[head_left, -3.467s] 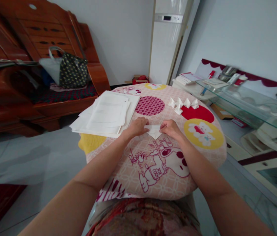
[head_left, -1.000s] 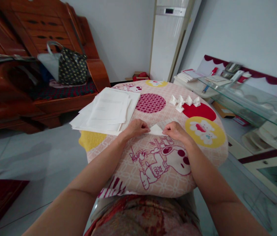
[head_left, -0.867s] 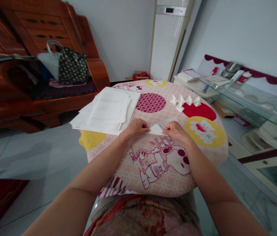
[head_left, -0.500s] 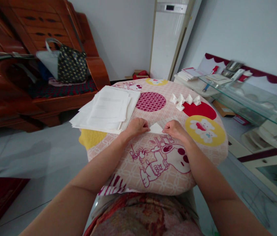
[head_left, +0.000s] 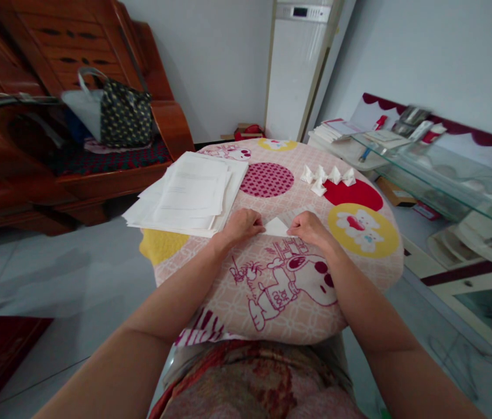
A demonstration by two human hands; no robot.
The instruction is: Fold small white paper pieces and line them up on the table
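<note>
A small white sheet of paper (head_left: 276, 227), folded to a triangle, lies on the patterned tablecloth (head_left: 246, 308) between my hands. My left hand (head_left: 246, 224) is closed with its fingertips pinching the paper's left corner. At the right corner, my right hand (head_left: 307, 227) pinches the paper with curled fingers. Several small folded white paper pieces (head_left: 319, 187) stand grouped beyond my right hand. To the left of my left hand rests a stack of loose white papers (head_left: 193, 189), some with printed lines.
A glass-topped shelf unit (head_left: 446, 169) with papers, a metal container and cups borders the table's right side. A wooden bench (head_left: 110, 174) with a dark patterned bag (head_left: 126, 113) stands at the left. A tall white air conditioner (head_left: 293, 75) is behind the table.
Both hands stay pinched at the corners of the folded paper, with hardly any movement. The whole view has shifted very slightly.
</note>
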